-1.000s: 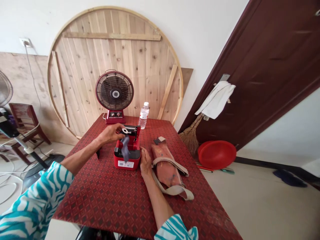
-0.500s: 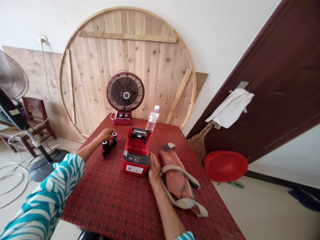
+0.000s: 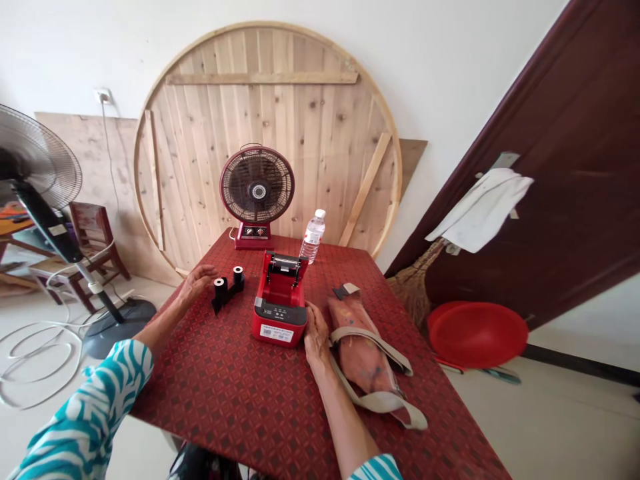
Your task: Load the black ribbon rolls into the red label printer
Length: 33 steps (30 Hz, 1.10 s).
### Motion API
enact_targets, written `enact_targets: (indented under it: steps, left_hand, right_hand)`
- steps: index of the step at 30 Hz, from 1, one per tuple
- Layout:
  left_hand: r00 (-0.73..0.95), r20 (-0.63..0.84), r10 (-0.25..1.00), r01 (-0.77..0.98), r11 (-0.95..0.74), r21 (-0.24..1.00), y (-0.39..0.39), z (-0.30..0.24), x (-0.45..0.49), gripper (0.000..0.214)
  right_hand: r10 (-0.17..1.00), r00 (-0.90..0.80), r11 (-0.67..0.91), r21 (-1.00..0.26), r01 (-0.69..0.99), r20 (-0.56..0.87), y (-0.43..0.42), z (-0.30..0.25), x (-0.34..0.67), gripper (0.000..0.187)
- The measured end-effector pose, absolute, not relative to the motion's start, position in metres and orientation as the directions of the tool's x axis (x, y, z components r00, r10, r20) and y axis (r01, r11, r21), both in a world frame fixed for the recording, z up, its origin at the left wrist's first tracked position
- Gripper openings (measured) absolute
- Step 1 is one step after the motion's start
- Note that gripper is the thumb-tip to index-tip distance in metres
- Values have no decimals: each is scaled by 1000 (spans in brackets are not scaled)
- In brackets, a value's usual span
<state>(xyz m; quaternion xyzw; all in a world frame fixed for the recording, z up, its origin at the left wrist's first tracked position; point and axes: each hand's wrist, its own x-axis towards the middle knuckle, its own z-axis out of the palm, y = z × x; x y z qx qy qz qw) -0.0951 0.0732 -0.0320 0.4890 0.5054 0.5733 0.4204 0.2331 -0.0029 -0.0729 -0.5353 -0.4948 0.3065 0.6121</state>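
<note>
A red and black label printer (image 3: 280, 327) stands on the table with its lid raised and its red inside showing. My right hand (image 3: 317, 331) rests against the printer's right side, fingers extended along it and not wrapped round it. To the left of the printer, two small rolls of black ribbon (image 3: 235, 285) with white cores stand upright, joined by a strip of ribbon. My left hand (image 3: 197, 283) is just left of these rolls, fingers loosely spread, with nothing in it.
A red table fan (image 3: 257, 193) and a water bottle (image 3: 313, 238) stand behind the printer on the patterned table (image 3: 240, 407). A worn pouch with a pale strap (image 3: 363, 347) lies at the right. A standing fan (image 3: 55, 230) is on the floor at left.
My left hand has let go of the far ribbon roll and drawn back to the left. Both rolls stay upright on the table. My right hand remains by the printer. The view has shifted slightly.
</note>
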Motion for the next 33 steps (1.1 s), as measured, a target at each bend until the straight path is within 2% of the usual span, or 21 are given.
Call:
enact_targets:
  steps: [4,8,11,15,18,21,26,33]
  left_hand:
    - [-97,122,988,12,-121,993,53,-50,-90,59]
    - [-133,148,980,168,-125,978,54,-53,-80,50]
    - [-183,142,973,178,-109,978,55,-49,-81,50]
    - [-153,140,978,22,-138,990,45,-29,-86,67]
    - [-20,112,993,-163,-114,980,28,-3,-84,72]
    - [138,93,986,-264,-54,963,4,25,-71,67]
    - [364,148,920,-431,25,902,-31,46,-35,56]
    - [483,72,873,-537,230,811,-60,40,17,44]
  right_hand:
    - [910,313,232,-960,158,272,-3,-74,233,51]
    - [902,329,232,-956,179,280,-3,-76,234,52]
    - [899,325,249,-952,177,295,-3,-76,234,51]
    - [897,318,257,-948,188,307,-4,-75,235,51]
    - [896,318,259,-947,188,308,-3,-77,235,52]
    - [900,310,262,-948,180,307,0,-80,236,52]
    - [885,332,285,-944,166,326,1,-80,233,48]
    - [868,375,288,-945,153,325,-6,-66,227,47]
